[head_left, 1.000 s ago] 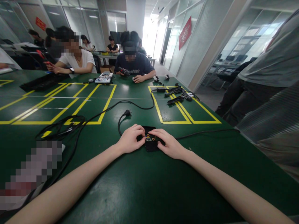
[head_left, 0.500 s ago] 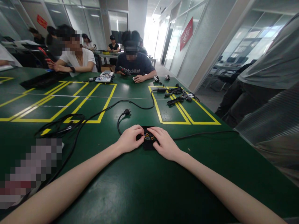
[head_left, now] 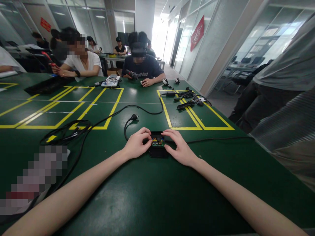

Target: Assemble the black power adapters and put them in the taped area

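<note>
In the head view, a small black open-topped case sits between my hands on the green table. Inside it shows a green circuit board with two round copper-coloured rings and small parts. My left hand pinches the case's left edge, thumb and forefinger close together at the board's side. Curved round the right side is my right hand, its fingertips on the far right corner and its thumb on the near right side. The fingers partly hide both side walls.
A black power plug lies beyond my left hand, and a long black cable crosses the table. Coiled cable rests at left. Several dark cabled devices lie inside yellow tape at right. A person sits opposite.
My right hand has shifted slightly right, its fingers drawn back from over the board, so more of the board shows. The case's near wall is now more visible.
</note>
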Tool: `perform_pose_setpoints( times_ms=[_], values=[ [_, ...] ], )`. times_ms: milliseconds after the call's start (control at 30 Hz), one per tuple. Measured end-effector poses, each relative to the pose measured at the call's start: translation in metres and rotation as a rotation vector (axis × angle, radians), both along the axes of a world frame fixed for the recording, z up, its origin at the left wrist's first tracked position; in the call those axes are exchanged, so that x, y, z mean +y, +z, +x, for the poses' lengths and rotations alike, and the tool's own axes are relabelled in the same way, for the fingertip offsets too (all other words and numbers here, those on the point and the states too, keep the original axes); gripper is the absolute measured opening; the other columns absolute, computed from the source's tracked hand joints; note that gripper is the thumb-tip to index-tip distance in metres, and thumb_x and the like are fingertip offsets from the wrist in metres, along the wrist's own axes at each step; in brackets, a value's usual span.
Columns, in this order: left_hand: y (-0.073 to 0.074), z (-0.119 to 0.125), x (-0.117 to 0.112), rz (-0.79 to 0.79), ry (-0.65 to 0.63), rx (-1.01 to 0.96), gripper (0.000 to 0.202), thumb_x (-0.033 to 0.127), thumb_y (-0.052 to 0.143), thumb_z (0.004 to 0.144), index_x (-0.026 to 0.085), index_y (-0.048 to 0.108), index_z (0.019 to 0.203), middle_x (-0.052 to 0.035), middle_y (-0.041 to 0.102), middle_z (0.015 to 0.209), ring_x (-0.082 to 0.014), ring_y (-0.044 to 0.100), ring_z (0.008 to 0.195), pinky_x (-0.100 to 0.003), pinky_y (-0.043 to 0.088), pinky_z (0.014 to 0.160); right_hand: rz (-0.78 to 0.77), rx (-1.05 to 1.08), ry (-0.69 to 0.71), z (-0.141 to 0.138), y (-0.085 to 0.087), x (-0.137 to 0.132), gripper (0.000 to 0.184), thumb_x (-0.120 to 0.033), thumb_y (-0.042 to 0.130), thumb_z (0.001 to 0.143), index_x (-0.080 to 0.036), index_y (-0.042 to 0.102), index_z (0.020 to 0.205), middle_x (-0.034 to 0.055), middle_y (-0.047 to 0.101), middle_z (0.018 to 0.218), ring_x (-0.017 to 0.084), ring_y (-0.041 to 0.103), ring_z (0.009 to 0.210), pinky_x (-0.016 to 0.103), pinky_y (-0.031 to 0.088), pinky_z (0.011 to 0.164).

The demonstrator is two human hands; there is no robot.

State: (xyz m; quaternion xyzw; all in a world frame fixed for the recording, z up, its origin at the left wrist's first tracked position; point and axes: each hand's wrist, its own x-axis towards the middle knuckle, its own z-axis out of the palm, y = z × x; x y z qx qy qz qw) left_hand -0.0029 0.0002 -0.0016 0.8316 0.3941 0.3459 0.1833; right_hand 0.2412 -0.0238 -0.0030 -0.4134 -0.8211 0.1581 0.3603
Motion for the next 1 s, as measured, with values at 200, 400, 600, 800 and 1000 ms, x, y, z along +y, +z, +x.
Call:
perform_pose_setpoints(
  times_ms=[200,400,600,800,1000],
  values=[
    [0.005,0.0,0.001,-0.057,0.076,-0.015,0.02,0.029,0.057,0.093,0.018,0.069,0.081,-0.0025,0.065,0.089,-0.0142,0.06,0.073,-0.027,0.047,0.068,-0.05,-0.151,0.005,0.029,0.001,0.018,0.01,-0.023,0.057,0.093,-0.021,0.066,0.097,0.0078,0.068,0.096,0.025,0.064,0.093,0.04,0.054,0.083],
    [0.012,-0.004,-0.001,-0.194,-0.008,-0.121,0.018,0.032,0.063,0.088,0.016,0.068,0.082,0.0019,0.061,0.07,-0.0112,0.049,0.061,-0.024,0.039,0.059,-0.175,-0.121,0.022,0.03,0.003,0.015,0.012,-0.022,0.055,0.091,-0.02,0.066,0.094,-0.0015,0.059,0.07,0.013,0.049,0.057,0.026,0.038,0.056],
    [0.015,-0.006,-0.006,-0.211,-0.162,0.059,0.054,0.058,0.088,0.061,0.018,0.066,0.09,0.0006,0.067,0.084,-0.0155,0.059,0.072,-0.025,0.044,0.063,-0.198,-0.035,0.096,0.028,0.008,0.008,0.008,-0.017,0.055,0.08,-0.018,0.062,0.081,-0.0045,0.052,0.062,0.009,0.037,0.05,0.023,0.031,0.051],
    [0.01,-0.003,-0.005,-0.114,-0.094,0.157,0.04,0.048,0.085,0.069,0.02,0.063,0.086,0.0011,0.068,0.088,-0.0151,0.061,0.072,-0.024,0.042,0.06,-0.196,-0.02,0.085,0.022,0.011,0.004,0.009,-0.017,0.054,0.08,-0.018,0.063,0.081,-0.0039,0.053,0.062,0.01,0.038,0.051,0.023,0.031,0.052],
    [0.009,-0.003,-0.004,-0.081,0.001,0.161,0.032,0.044,0.082,0.073,0.021,0.061,0.081,0.0028,0.065,0.084,-0.0138,0.057,0.067,-0.024,0.039,0.06,-0.183,-0.054,0.061,0.019,0.007,0.004,0.01,-0.017,0.055,0.082,-0.018,0.065,0.082,-0.0034,0.055,0.063,0.011,0.042,0.053,0.024,0.033,0.054]
  ],
)
